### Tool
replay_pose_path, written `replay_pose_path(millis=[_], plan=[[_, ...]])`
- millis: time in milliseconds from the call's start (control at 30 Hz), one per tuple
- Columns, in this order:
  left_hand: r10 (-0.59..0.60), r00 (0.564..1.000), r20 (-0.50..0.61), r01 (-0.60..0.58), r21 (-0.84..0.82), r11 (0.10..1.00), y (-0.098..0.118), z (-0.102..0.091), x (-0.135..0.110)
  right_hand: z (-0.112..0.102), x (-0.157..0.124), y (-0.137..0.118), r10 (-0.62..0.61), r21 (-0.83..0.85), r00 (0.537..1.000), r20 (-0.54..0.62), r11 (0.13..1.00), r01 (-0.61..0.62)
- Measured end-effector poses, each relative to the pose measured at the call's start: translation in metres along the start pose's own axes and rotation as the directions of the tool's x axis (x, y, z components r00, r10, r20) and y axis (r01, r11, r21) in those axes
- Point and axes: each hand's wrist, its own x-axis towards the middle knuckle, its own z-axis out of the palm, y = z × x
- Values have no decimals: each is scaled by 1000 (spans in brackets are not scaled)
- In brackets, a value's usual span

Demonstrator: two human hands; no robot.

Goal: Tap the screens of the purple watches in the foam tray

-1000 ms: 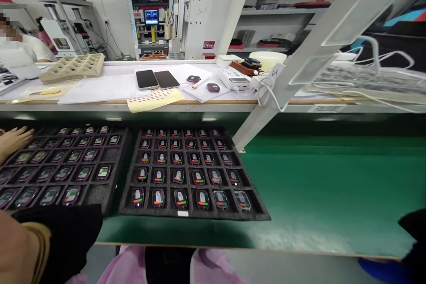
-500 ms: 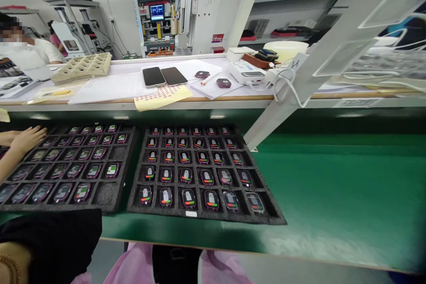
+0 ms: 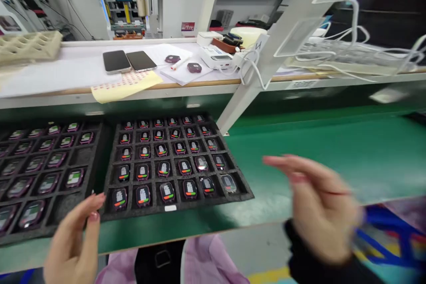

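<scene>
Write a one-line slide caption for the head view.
Two open hands, left and right, raised either side of a black foam tray of small lit devices on a green bench.

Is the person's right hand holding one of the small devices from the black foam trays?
No. The right hand is open and empty above the green bench, clear of the right-hand foam tray and its devices.

right hand (image 3: 319,208): motion blur is smearing it at lower right, so the finger outlines are not showing.
left hand (image 3: 71,242): the bottom edge is cutting off its wrist.
left foam tray (image 3: 46,226): the left edge is cropping it; its leftmost pockets are lying out of view.
watch screens (image 3: 159,168): their displays are showing too small to read.
beige tray (image 3: 29,44): the upper left edge is cutting it.
</scene>
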Motion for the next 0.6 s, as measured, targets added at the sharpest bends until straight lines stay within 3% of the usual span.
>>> replay_pose_path(millis=[67, 100, 200, 333, 467, 600], plan=[[-36, 998, 47, 37, -12, 999, 4, 24, -40, 9, -24, 16, 19, -28, 996, 93, 999, -16], [15, 999, 48, -17, 44, 999, 2, 33, -53, 16, -37, 24, 42, -41, 994, 105, 998, -38], [140, 990, 0, -136, 224, 965, -11, 52, -72, 34, -66, 47, 148, -92, 989, -5, 985, -148], [54, 998, -35, -40, 314, 949, -27, 64, -68, 44, -69, 68, 231, -123, 966, -118, 962, -246], [-23, 999, -44, 37, 348, 937, -28, 74, -53, 43, -61, 85, 325, -80, 941, -90, 940, -332], [-111, 990, -85, 137, 429, 893, -16, 83, -46, 37, -60, 97, 438, 35, 899, 2, 898, -438]])
